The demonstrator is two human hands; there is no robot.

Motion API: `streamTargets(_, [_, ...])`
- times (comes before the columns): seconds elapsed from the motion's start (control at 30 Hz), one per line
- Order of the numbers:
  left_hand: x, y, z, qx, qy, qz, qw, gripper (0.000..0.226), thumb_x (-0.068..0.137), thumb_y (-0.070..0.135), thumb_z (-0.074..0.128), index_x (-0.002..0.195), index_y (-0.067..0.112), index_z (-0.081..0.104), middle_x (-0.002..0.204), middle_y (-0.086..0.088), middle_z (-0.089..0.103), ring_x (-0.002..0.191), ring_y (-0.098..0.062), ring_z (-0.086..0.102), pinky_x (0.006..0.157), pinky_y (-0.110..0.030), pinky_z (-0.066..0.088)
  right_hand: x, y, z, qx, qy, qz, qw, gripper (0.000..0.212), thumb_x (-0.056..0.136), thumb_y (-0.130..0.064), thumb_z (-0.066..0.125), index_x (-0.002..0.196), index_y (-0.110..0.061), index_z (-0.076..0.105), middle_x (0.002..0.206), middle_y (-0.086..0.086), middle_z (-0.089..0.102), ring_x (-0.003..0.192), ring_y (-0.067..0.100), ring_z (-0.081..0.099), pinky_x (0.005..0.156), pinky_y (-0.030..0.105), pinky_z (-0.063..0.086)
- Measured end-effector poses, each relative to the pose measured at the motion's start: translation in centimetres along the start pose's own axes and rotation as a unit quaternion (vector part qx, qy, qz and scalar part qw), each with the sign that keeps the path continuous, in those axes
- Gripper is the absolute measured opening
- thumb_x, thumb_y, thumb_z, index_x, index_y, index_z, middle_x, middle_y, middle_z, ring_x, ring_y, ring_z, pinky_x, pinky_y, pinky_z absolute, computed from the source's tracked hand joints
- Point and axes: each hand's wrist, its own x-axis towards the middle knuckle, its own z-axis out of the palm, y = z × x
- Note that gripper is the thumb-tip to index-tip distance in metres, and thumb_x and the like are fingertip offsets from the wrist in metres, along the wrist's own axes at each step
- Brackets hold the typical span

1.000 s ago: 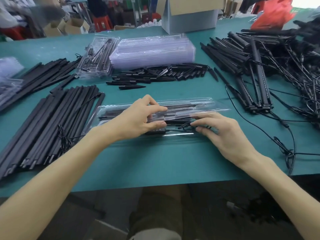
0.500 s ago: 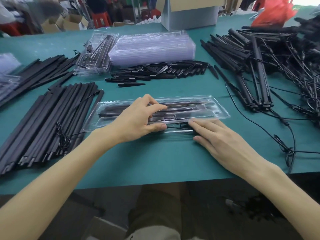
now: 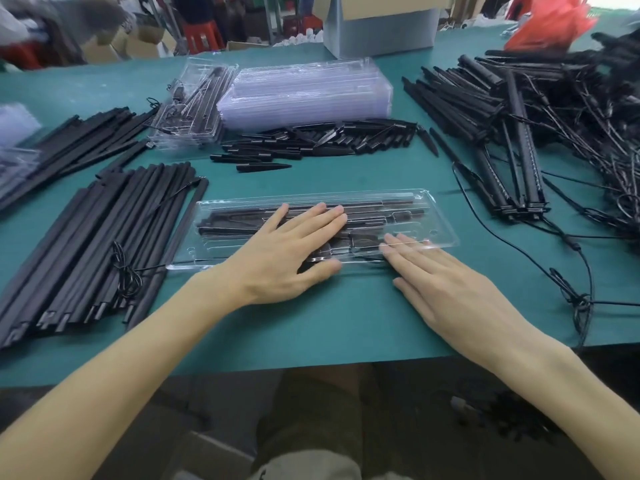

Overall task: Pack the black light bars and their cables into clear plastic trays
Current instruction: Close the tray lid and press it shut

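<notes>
A clear plastic tray (image 3: 438, 221) lies flat on the green table in front of me, with black light bars (image 3: 235, 218) and cable parts inside it. My left hand (image 3: 287, 247) lies flat on the tray's middle, fingers straight, pressing down. My right hand (image 3: 446, 282) rests with straight fingers on the tray's near right edge. More black light bars (image 3: 90, 237) lie in a row to the left, and a tangle of bars with cables (image 3: 540, 109) fills the right side.
A stack of empty clear trays (image 3: 304, 91) stands behind, with packed trays (image 3: 190, 105) to its left. Short black pieces (image 3: 311, 140) lie in front of the stack. A loose cable (image 3: 561, 271) runs along the right. A cardboard box (image 3: 381, 26) stands at the far edge.
Both hands have flattened: the left hand's curled fingers straightened onto the tray top, and the right hand's fingers slid up onto the near right edge. The tray now lies flat.
</notes>
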Motion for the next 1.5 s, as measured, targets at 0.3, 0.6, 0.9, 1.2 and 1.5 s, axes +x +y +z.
streamTargets(0.3, [-0.1,0.1,0.4,0.025,-0.015,-0.005,1.000,0.070,0.100,0.068,0.012,0.159,0.035,-0.008,0.165,0.022,-0.011,0.151,0.000,-0.015,0.125,-0.051,0.001,-2.6,0.3,0.2,0.028,0.205,-0.058,0.977,0.019,0.098,-0.001,0.059,0.111,0.001,0.072,0.113,0.006,0.072,0.109,0.024,0.068,0.093,0.039,0.056])
streamTargets(0.6, [-0.3,0.8,-0.1,0.040,-0.029,0.010,0.999,0.057,0.103,0.061,0.012,0.153,0.052,-0.014,0.168,0.011,-0.008,0.154,-0.011,-0.013,0.123,-0.058,0.004,-0.6,1.5,-0.6,0.078,0.170,0.030,0.982,0.029,0.097,-0.017,0.062,0.123,-0.005,0.066,0.119,0.002,0.067,0.115,0.023,0.058,0.098,0.041,0.050])
streamTargets(0.9, [0.0,1.1,-0.3,0.045,-0.040,0.009,0.998,0.058,0.102,0.059,0.015,0.156,0.051,-0.006,0.169,0.008,-0.006,0.155,-0.014,-0.012,0.123,-0.058,0.004,0.4,1.5,0.2,0.060,0.116,0.037,0.991,0.036,0.093,-0.021,0.069,0.126,-0.007,0.065,0.125,0.003,0.062,0.120,0.025,0.054,0.100,0.044,0.049])
streamTargets(1.2, [-0.4,1.9,0.0,0.029,0.051,0.024,0.998,0.062,0.102,0.051,0.033,0.152,0.017,0.042,0.163,-0.005,0.031,0.153,-0.026,0.022,0.122,-0.052,0.022,0.3,1.5,0.2,0.081,0.107,0.115,0.984,0.043,0.092,-0.032,0.067,0.127,-0.009,0.059,0.127,-0.001,0.054,0.123,0.019,0.048,0.086,0.036,0.055])
streamTargets(1.5, [0.6,3.0,0.9,0.105,0.136,0.050,0.984,0.035,0.101,0.034,0.060,0.114,0.003,0.067,0.138,-0.022,0.059,0.130,-0.041,0.055,0.098,-0.052,0.052,0.4,1.7,0.4,0.127,0.105,0.161,0.973,0.051,0.092,-0.045,0.060,0.122,-0.003,0.061,0.132,0.000,0.049,0.129,0.014,0.039,0.103,0.008,0.021])
